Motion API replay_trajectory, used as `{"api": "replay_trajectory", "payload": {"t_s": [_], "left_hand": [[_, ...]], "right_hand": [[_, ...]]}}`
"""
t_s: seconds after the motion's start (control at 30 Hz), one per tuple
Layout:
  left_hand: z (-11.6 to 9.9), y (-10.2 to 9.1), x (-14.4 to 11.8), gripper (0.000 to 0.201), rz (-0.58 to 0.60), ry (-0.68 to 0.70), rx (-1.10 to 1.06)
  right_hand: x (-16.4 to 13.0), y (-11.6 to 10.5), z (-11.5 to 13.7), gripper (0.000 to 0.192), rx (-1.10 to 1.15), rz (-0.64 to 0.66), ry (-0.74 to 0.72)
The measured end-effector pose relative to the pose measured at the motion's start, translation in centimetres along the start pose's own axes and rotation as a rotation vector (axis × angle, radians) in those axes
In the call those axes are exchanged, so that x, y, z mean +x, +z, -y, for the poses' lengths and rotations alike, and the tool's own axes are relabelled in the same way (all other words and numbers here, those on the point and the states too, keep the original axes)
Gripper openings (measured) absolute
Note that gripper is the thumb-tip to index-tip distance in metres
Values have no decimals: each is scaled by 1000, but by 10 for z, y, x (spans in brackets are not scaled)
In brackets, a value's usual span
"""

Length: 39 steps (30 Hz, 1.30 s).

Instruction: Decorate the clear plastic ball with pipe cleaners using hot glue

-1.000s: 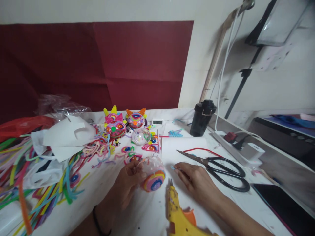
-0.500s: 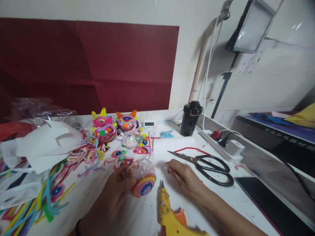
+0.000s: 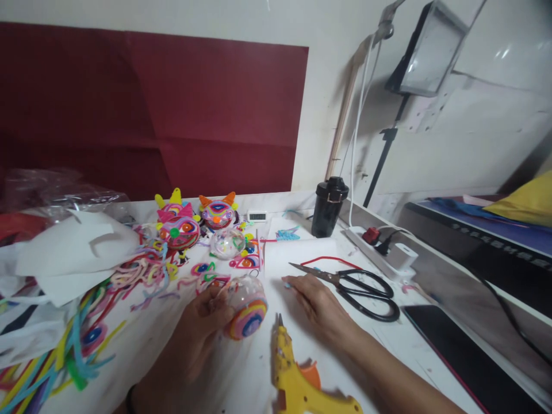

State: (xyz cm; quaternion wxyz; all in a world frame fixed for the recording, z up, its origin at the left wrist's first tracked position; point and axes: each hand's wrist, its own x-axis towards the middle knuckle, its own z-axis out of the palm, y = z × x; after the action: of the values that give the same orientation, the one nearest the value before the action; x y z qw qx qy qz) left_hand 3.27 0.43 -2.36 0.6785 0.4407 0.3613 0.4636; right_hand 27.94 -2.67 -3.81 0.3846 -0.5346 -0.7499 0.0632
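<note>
One clear ball in left hand, right hand beside

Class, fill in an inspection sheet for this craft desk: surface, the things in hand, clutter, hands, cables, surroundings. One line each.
Surface: white table, smudged, mostly covered on the left.
Things in hand: clear ball with coloured rings on its face, held by the left hand; small light blue scrap under the right hand's fingertips.
Clutter: glue gun near the front edge; scissors lying open; fuzzy wire strands; white paper; two finished horned balls; black cup.
Hands: left closed round the ball; right flat on the table, fingers together.
Cables: white cord down the wall to a power strip with plugs.
Surroundings: dark red sheet on the wall; lamp on a stand.
</note>
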Motion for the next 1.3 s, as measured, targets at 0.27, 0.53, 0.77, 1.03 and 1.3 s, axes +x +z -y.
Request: {"api": "replay_trajectory", "payload": {"t_s": [0.27,0.53,0.77,1.03,1.3], "left_hand": [[-2,10,-6,27,-64,77,28],[3,8,-4,21,39,137,102],[2,9,-6,20,88,139,160],[3,8,-4,28,49,84,149],[4,8,-4,30,46,79,160]], "right_hand": [[-1,-2,22,14,48,-139,-120],[1,4,73,14,131,-9,-287],[1,12,66,11,90,-53,-250],[1,11,71,22,34,-48,-362],[2,12,69,24,33,-31,-393]]}}
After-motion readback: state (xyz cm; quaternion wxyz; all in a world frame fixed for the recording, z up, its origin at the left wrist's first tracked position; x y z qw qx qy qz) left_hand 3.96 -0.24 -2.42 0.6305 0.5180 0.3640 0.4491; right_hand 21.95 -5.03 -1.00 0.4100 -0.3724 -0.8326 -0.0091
